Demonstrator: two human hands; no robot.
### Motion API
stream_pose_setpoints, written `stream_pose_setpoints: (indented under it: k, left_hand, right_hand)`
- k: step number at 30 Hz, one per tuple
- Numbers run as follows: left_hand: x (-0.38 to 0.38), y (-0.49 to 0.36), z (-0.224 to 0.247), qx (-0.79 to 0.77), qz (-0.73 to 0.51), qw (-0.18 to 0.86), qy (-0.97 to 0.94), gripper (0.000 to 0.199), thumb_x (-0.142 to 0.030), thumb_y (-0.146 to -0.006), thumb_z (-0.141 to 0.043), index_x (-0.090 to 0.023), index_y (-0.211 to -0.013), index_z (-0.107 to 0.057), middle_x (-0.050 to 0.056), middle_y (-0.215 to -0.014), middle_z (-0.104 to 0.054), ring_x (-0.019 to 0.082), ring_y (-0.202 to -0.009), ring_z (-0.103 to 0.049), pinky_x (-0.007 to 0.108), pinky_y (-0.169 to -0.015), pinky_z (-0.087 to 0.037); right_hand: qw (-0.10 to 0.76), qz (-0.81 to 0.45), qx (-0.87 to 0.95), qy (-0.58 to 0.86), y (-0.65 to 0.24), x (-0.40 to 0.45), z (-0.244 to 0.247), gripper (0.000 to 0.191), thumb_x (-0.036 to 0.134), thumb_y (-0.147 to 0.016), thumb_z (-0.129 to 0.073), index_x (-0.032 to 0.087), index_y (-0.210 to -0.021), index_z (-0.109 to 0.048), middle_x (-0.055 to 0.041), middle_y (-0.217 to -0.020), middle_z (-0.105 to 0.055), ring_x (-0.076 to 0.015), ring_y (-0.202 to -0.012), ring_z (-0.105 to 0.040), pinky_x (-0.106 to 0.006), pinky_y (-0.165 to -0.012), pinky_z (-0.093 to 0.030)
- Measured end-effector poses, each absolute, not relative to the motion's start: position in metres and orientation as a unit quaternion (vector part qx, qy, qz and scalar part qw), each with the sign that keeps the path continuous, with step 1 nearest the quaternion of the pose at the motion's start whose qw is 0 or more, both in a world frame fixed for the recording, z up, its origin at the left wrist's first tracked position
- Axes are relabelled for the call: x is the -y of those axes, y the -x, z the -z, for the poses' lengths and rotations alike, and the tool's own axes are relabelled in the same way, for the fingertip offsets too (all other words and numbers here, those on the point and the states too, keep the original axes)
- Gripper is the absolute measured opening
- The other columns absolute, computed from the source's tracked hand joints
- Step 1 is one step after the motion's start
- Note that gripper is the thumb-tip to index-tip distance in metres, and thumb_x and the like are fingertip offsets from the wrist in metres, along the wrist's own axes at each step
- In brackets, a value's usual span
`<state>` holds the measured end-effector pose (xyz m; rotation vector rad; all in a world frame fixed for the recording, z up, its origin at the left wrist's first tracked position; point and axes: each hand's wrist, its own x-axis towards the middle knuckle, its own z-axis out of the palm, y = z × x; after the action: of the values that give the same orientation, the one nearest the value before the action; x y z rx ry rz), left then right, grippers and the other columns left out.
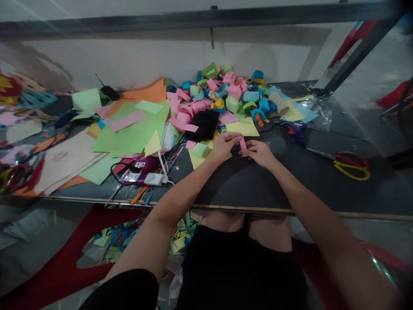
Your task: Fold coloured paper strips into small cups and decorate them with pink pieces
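- One small pink paper strip is spanning the gap between the left hand and the right hand, over the worktop.
- The left hand is pinching the strip's upper end, its thumb and forefinger drawn together with only the paper between them.
- The right hand is gripping the lower end, its thumb and fingers bent and nearly meeting; blur is hiding the exact contact.
- Just beyond both hands, a yellow sheet is lying flat, and farther past it a heap of folded paper pieces in pink, blue, green and orange is piling up near the wall.
- Beyond the left hand and a little to its left, a black item is lying against that heap.
- Just left of the left hand, a pale green piece is resting on yellow paper.
- Farther left of it, a purple power strip is holding a white plug, and beyond that a large green sheet is spreading out.
- Right of the right hand and slightly beyond it, a blue glue gun is lying; farther right, scissors are pointing their blades toward that hand.
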<state>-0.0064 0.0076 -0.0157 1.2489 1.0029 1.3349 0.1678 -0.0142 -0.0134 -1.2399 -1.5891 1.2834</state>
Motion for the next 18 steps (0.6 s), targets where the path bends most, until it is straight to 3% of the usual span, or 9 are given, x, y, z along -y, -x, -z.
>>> stream_pose_setpoints:
  k: [5, 9, 11, 14, 18]
  left_hand:
    - [-0.006, 0.010, 0.010, -0.407, -0.569, 0.487, -0.523, 0.024, -0.029, -0.079, -0.082, -0.017, -0.099, -0.077, 0.010, -0.100, -0.079, 0.017, -0.089, -0.074, 0.032, -0.086, -0.058]
    - [-0.011, 0.018, 0.011, -0.389, -0.476, 0.462, -0.639, 0.038, -0.033, -0.088, -0.074, -0.021, -0.123, -0.073, 0.010, -0.108, -0.079, 0.010, -0.063, -0.066, 0.026, -0.064, -0.054]
    - [-0.014, 0.022, 0.014, -0.393, -0.448, 0.423, -0.683, 0.033, -0.032, -0.090, -0.072, -0.020, -0.120, -0.076, 0.010, -0.109, -0.080, 0.009, -0.057, -0.062, 0.025, -0.060, -0.053]
    - [-0.016, 0.026, 0.017, -0.403, -0.437, 0.374, -0.712, 0.026, -0.031, -0.091, -0.070, -0.019, -0.112, -0.079, 0.008, -0.104, -0.081, 0.011, -0.066, -0.068, 0.025, -0.067, -0.055]
    - [-0.013, 0.026, 0.016, -0.396, -0.391, 0.349, -0.754, 0.023, -0.032, -0.096, -0.064, -0.019, -0.107, -0.079, 0.001, -0.078, -0.077, 0.011, -0.062, -0.065, 0.022, -0.063, -0.050]
  right_hand:
    - [0.405, -0.422, 0.660, 0.471, -0.172, 0.017, 0.006, 0.026, 0.043, -0.079, -0.076, 0.018, -0.088, -0.078, -0.0059, -0.079, -0.079, -0.0193, -0.069, -0.070, -0.031, -0.063, -0.054]
    - [0.449, -0.324, 0.673, 0.491, -0.177, 0.016, 0.006, 0.031, 0.046, -0.077, -0.078, 0.019, -0.093, -0.083, -0.0048, -0.084, -0.080, -0.0200, -0.072, -0.069, -0.032, -0.068, -0.053]
    - [0.472, -0.310, 0.661, 0.494, -0.177, 0.014, 0.008, 0.036, 0.047, -0.074, -0.080, 0.019, -0.096, -0.083, -0.0057, -0.086, -0.080, -0.0194, -0.070, -0.069, -0.032, -0.067, -0.053]
    - [0.532, -0.320, 0.616, 0.486, -0.177, 0.010, 0.009, 0.039, 0.050, -0.071, -0.083, 0.018, -0.093, -0.081, -0.0073, -0.087, -0.080, -0.0198, -0.074, -0.070, -0.033, -0.069, -0.056]
    - [0.555, -0.320, 0.588, 0.494, -0.177, 0.009, 0.010, 0.039, 0.054, -0.070, -0.083, 0.018, -0.082, -0.080, -0.0060, -0.078, -0.077, -0.0182, -0.068, -0.068, -0.031, -0.063, -0.054]
